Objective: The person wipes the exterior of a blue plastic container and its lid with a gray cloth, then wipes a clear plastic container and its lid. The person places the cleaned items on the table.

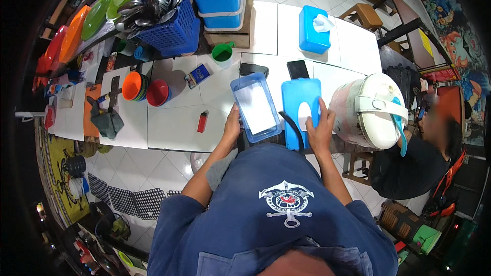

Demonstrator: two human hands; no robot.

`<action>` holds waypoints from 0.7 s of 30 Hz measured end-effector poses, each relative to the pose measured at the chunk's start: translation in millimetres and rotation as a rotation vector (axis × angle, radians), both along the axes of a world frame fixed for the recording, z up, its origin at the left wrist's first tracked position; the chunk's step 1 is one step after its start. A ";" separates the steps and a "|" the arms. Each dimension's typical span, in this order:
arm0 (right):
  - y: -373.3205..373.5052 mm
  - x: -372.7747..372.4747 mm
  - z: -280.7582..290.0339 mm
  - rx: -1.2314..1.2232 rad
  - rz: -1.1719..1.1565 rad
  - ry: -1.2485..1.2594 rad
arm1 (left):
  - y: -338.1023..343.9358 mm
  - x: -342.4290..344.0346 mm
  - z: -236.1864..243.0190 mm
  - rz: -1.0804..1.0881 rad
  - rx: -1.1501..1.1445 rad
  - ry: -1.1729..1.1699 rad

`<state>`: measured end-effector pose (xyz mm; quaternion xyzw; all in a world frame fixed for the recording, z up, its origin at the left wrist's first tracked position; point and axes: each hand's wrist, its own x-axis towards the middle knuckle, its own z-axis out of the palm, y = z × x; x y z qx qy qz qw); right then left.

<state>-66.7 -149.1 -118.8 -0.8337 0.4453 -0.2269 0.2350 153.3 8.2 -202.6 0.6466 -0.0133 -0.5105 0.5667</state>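
A shallow see-through blue plastic box lies at the table's near edge, with a white sheet in its bottom. My left hand is closed on the box's left side. Just to the right is a flat blue lid with a white oval patch on it. My right hand grips that lid by its right edge, the thumb lying over its face. A dark strap hangs between box and lid, partly covering the lid.
Beyond the lid lies a black phone; a blue tissue box stands farther back. At right is a large white rice container, with a person beside it. Leftward are a red lighter, stacked bowls and a blue cutlery basket.
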 end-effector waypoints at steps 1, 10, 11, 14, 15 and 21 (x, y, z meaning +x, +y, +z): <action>-1.7 11.9 6.7 0.023 0.053 -0.040 | 1.4 -1.6 -6.1 0.016 0.004 -0.024; 6.4 101.2 -23.7 0.044 0.274 0.259 | 0.5 -0.3 -13.1 -0.149 -0.052 -0.062; 7.6 101.3 -26.7 0.024 0.274 0.269 | 2.5 -3.1 -7.6 -0.170 -0.062 -0.076; 5.4 97.0 -29.9 0.015 0.284 0.268 | 4.5 -4.6 7.4 -0.199 -0.088 -0.097; 6.4 95.7 -28.3 0.030 0.278 0.283 | 3.8 -4.2 9.6 -0.203 -0.094 -0.104; 8.6 87.4 -32.1 0.060 0.213 0.305 | -0.6 -0.3 -46.0 -0.298 -0.142 -0.206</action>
